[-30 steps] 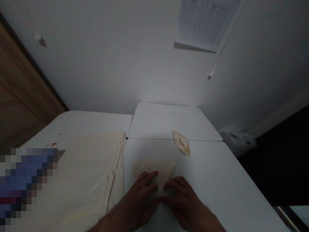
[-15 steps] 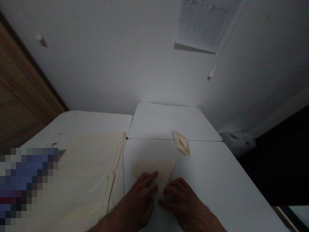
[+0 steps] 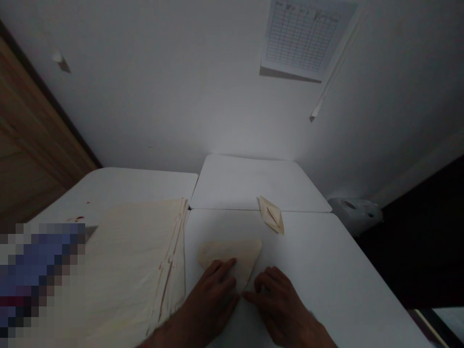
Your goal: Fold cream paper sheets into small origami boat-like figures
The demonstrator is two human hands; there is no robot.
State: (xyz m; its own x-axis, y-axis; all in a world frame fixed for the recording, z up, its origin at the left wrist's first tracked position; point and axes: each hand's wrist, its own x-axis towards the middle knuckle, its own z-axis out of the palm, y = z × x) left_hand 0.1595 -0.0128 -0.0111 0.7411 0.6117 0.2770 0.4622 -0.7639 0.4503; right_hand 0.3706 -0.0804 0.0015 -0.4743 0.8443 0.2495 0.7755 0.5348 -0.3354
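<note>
A cream sheet of paper [image 3: 232, 249], folded into a triangular shape, lies on the white table [image 3: 319, 270] in front of me. My left hand [image 3: 213, 297] lies on its left half, fingers stretched over the surface and pressing it down. My right hand [image 3: 277, 302] rests at its lower right edge. The thumb reaches to the bottom corner of the paper, and the other fingers are bent, apart from the thumb, with nothing between them. Beyond the hands is a smaller folded paper piece [image 3: 271, 215], diamond-shaped with a slit-like fold in its middle.
A large stack of cream paper sheets [image 3: 130, 261] with uneven edges covers the left side. A blurred blue object [image 3: 39, 266] lies at far left. A printed chart [image 3: 304, 41] hangs on the wall. A clear plastic bag [image 3: 357, 212] sits beyond the table's right edge.
My right hand has shifted slightly right, its fingers lifting off the paper's edge while the thumb stays by the bottom corner. The left hand keeps its place on the paper.
</note>
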